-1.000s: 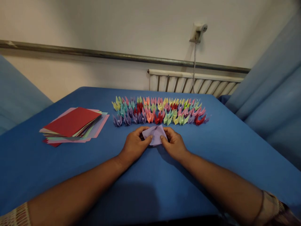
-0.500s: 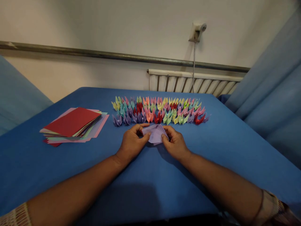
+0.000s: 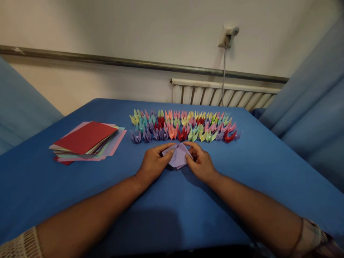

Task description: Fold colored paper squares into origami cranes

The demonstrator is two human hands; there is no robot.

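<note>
Head | left fingers [image 3: 168, 157], right fingers [image 3: 190, 161]: pinching one folded lilac sheet [image 3: 179, 156] | one paper stack [image 3: 87, 138]

Close-set rows of paper cranes [image 3: 185, 126] obstruct passage over the blue surface [image 3: 268, 161]. Left of the cranes, a paper stack [image 3: 86, 138] leaves only a narrow gap. Directly before them, the left hand [image 3: 153, 161], right hand [image 3: 201, 163] and purple paper [image 3: 177, 157] occupy the approach. Right of them, open room extends toward the curtain [image 3: 309, 86]. Behind them, a bare strip remains.
</note>
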